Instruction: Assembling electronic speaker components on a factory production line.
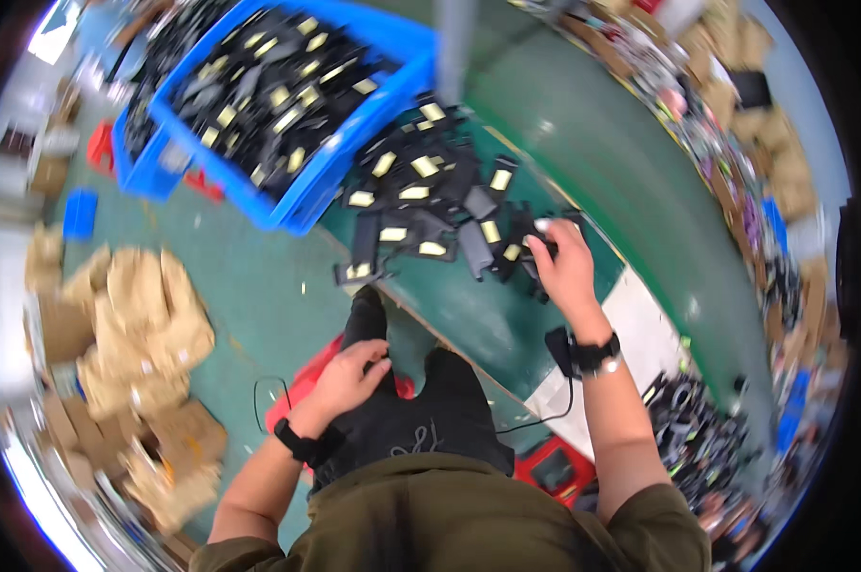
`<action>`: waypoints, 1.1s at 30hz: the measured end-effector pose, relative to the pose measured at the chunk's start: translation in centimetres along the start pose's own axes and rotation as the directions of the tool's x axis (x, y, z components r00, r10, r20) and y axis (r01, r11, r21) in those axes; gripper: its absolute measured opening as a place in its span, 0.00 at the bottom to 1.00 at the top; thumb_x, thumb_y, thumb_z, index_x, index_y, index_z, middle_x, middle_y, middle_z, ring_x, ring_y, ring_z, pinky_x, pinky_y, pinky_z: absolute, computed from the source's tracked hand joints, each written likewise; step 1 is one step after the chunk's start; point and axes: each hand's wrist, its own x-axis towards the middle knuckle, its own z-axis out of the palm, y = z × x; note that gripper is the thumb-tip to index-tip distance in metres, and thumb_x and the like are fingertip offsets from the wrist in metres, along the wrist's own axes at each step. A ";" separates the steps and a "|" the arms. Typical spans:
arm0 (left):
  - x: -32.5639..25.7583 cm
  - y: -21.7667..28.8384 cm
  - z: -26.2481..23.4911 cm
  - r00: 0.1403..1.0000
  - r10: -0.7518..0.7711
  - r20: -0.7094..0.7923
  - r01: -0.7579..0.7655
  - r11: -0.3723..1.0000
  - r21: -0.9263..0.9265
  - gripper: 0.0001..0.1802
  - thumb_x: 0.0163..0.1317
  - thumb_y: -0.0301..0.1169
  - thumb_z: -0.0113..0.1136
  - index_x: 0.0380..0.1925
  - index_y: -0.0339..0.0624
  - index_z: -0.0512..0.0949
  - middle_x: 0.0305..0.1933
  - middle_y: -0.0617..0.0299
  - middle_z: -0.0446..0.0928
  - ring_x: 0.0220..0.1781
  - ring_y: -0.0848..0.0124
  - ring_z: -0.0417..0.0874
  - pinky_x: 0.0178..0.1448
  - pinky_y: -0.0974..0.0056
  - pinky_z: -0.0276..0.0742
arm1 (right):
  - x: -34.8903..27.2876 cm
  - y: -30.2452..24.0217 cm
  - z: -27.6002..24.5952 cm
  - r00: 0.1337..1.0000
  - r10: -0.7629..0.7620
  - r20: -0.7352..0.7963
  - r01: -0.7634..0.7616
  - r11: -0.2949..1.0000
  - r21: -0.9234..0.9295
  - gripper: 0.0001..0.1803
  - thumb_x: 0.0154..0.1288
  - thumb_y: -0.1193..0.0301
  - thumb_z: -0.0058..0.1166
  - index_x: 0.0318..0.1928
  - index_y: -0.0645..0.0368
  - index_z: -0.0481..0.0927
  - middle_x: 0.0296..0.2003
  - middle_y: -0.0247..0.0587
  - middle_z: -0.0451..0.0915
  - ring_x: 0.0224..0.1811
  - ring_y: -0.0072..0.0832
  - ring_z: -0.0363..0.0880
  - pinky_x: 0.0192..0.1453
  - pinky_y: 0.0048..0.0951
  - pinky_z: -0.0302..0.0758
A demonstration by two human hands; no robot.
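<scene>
My right hand (568,267) reaches over the right end of a heap of flat black plastic parts (430,195), many bearing pale yellow labels. Its thumb and forefinger are apart, right beside the black pieces; whether they touch one is hard to make out. The heap lies on a green tabletop (459,315). My left hand (352,377) is over my thigh, fingers loosely bent and apart, with nothing visible in it. Each wrist wears a black band; a dark cable (545,417) hangs from the right one.
A blue crate (302,205) full of similar black parts stands at the table's far left. Brown sacks (159,305) and cardboard boxes (187,439) lie on the floor to the left. A red bin (583,462) and a pile of dark items (693,424) are at the lower right.
</scene>
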 end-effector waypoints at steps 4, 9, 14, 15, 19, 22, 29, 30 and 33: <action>-6.1 -10.5 1.4 0.894 -0.340 -0.292 0.308 0.939 -0.152 0.16 0.57 0.32 0.56 0.42 0.33 0.74 0.36 0.48 0.78 0.38 0.57 0.81 0.43 0.60 0.76 | -5.3 -10.6 3.8 0.887 -0.238 0.395 0.124 0.948 0.292 0.09 0.54 0.70 0.55 0.34 0.61 0.75 0.32 0.46 0.75 0.35 0.43 0.74 0.39 0.36 0.72; -13.0 -24.7 5.7 0.652 -0.693 -0.307 0.692 0.710 -0.133 0.20 0.55 0.35 0.57 0.45 0.34 0.72 0.43 0.45 0.76 0.43 0.52 0.78 0.46 0.54 0.74 | -15.5 -12.7 17.9 0.206 -0.368 0.907 -0.233 0.881 0.411 0.10 0.57 0.68 0.55 0.37 0.62 0.76 0.28 0.44 0.77 0.32 0.37 0.77 0.38 0.31 0.72; -14.8 -34.2 8.7 0.570 -0.616 -0.543 0.785 0.603 0.140 0.30 0.54 0.40 0.58 0.55 0.39 0.64 0.60 0.45 0.63 0.60 0.47 0.64 0.59 0.51 0.63 | -22.9 -1.7 35.4 0.231 0.279 0.932 -0.773 0.634 0.002 0.10 0.58 0.69 0.56 0.35 0.63 0.77 0.24 0.37 0.78 0.26 0.22 0.75 0.32 0.26 0.71; -15.0 -35.5 8.8 0.554 -0.517 -0.652 0.801 0.544 0.248 0.31 0.54 0.41 0.58 0.56 0.39 0.64 0.60 0.46 0.62 0.61 0.49 0.63 0.61 0.50 0.60 | -23.2 0.4 38.4 0.223 0.381 0.897 -0.766 0.638 -0.081 0.10 0.56 0.69 0.57 0.34 0.64 0.78 0.25 0.39 0.79 0.27 0.25 0.77 0.33 0.27 0.72; -15.4 -40.5 10.5 0.703 -0.382 -0.600 0.687 0.582 0.434 0.33 0.55 0.50 0.53 0.54 0.37 0.66 0.61 0.48 0.62 0.64 0.51 0.60 0.64 0.44 0.52 | -23.1 14.7 51.7 0.386 0.472 0.792 -0.425 0.853 -0.301 0.14 0.52 0.62 0.55 0.30 0.62 0.80 0.29 0.51 0.80 0.35 0.46 0.79 0.41 0.39 0.73; -16.5 -41.6 11.6 0.673 -0.419 -0.610 0.697 0.634 0.334 0.35 0.57 0.56 0.45 0.52 0.37 0.67 0.58 0.47 0.64 0.63 0.47 0.59 0.64 0.41 0.49 | -19.4 18.9 59.7 0.443 0.248 0.862 0.052 0.952 -0.301 0.13 0.53 0.64 0.54 0.33 0.62 0.77 0.36 0.54 0.78 0.42 0.50 0.75 0.45 0.44 0.72; -20.1 -44.5 12.2 0.683 -0.266 -0.680 0.691 0.537 0.484 0.31 0.56 0.52 0.52 0.46 0.33 0.69 0.50 0.43 0.70 0.57 0.42 0.66 0.59 0.40 0.59 | -11.2 26.2 74.5 0.693 0.235 0.682 0.143 0.882 -0.449 0.24 0.53 0.64 0.58 0.49 0.61 0.70 0.48 0.53 0.73 0.51 0.49 0.72 0.53 0.43 0.71; -19.4 -44.1 12.4 0.703 -0.323 -0.634 0.677 0.578 0.456 0.36 0.58 0.58 0.42 0.49 0.34 0.68 0.52 0.44 0.70 0.57 0.46 0.67 0.61 0.42 0.59 | -10.1 27.7 75.5 0.717 0.238 0.656 0.159 0.859 -0.486 0.28 0.53 0.63 0.58 0.53 0.61 0.67 0.50 0.53 0.70 0.53 0.47 0.70 0.54 0.42 0.70; -16.4 -42.9 10.9 0.727 -0.352 -0.589 0.645 0.645 0.410 0.38 0.61 0.62 0.33 0.48 0.36 0.70 0.51 0.47 0.71 0.55 0.52 0.69 0.61 0.44 0.61 | -9.8 30.0 79.0 0.713 0.245 0.656 0.213 0.817 -0.537 0.36 0.51 0.57 0.60 0.56 0.61 0.62 0.55 0.52 0.66 0.56 0.50 0.67 0.57 0.43 0.68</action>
